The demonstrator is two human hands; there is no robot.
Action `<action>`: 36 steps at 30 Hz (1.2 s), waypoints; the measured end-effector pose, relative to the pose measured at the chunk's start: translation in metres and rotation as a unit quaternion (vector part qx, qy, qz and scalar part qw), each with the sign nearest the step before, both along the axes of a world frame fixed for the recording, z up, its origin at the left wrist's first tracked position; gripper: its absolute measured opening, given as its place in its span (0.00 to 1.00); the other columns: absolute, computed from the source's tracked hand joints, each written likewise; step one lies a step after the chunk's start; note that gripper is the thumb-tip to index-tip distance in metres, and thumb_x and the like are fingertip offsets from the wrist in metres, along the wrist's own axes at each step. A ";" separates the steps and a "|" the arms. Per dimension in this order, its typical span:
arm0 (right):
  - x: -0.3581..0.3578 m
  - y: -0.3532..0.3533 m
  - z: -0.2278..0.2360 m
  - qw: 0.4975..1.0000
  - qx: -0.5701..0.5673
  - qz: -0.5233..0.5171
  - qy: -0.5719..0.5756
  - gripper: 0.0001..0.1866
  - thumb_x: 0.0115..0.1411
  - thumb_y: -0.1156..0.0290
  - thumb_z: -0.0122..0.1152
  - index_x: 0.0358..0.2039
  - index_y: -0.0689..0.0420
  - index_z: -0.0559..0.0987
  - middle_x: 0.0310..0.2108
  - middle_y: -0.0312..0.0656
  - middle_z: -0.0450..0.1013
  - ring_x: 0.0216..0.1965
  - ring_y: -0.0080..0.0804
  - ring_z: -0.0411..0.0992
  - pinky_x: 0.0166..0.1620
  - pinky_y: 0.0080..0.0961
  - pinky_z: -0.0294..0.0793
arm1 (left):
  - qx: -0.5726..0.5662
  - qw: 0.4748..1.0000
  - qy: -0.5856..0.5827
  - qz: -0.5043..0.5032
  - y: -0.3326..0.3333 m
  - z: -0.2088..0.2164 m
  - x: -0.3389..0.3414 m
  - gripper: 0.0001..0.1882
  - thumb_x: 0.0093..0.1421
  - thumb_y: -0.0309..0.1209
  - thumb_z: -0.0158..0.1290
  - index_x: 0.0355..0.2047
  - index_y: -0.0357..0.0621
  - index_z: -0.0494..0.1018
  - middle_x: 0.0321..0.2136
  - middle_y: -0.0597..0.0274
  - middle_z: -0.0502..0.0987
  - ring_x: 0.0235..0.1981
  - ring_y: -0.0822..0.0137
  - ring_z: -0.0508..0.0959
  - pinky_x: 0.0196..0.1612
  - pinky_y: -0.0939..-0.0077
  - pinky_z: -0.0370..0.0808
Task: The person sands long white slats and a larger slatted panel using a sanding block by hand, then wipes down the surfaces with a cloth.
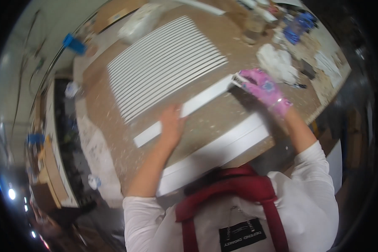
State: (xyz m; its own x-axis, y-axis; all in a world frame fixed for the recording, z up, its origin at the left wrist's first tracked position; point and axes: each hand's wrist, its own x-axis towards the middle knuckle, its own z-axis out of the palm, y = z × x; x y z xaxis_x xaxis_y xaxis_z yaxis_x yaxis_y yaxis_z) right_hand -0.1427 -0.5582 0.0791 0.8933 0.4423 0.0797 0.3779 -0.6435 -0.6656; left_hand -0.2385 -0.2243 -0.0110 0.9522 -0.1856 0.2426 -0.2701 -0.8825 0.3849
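Note:
A long narrow white strip [206,97] slants across the middle of the worktable. My bare left hand [172,122] grips it left of its middle; the fingers are somewhat blurred. At the strip's far right end is my right hand [262,86], in a pink patterned glove. Its fingers are closed on a small white piece with dark marks [238,80], pressed against the strip's end; its kind is not clear. Beyond the strip lie many thin white slats [164,67], side by side in a flat panel. Wider white boards [216,151] lie along the near edge, close to my body.
The brown worktable [101,80] is speckled with white bits. A crumpled white cloth [277,63], a blue plastic bag [298,27] and a jar [253,27] sit at the far right. A white plastic-wrapped bundle [140,23] and a cardboard box [117,14] are at the far left.

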 end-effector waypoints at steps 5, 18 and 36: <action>-0.015 0.125 0.023 0.968 0.022 0.212 -0.137 0.21 0.60 0.59 0.51 0.51 0.55 0.71 0.43 0.51 0.73 0.47 0.50 0.69 0.52 0.38 0.68 | -0.010 0.998 0.069 0.004 -0.015 -0.011 -0.023 0.25 0.54 0.35 0.55 0.52 0.42 0.67 0.49 0.51 0.69 0.53 0.51 0.66 0.51 0.53 0.64; -0.041 0.381 -0.033 0.831 -0.217 0.470 -0.202 0.07 0.51 0.65 0.58 0.29 0.52 0.79 0.33 0.41 0.74 0.33 0.39 0.75 0.34 0.35 0.76 | -0.309 0.951 -0.022 0.005 -0.026 -0.040 -0.011 0.14 0.62 0.35 0.49 0.45 0.42 0.66 0.39 0.51 0.71 0.40 0.55 0.71 0.46 0.65 0.68; -0.064 0.382 0.001 0.796 -0.180 0.566 -0.117 0.18 0.56 0.63 0.56 0.47 0.51 0.75 0.42 0.45 0.71 0.43 0.46 0.72 0.44 0.39 0.73 | -0.240 0.969 0.014 0.054 0.007 -0.048 -0.005 0.22 0.61 0.36 0.45 0.54 0.41 0.68 0.46 0.49 0.70 0.50 0.48 0.69 0.53 0.59 0.66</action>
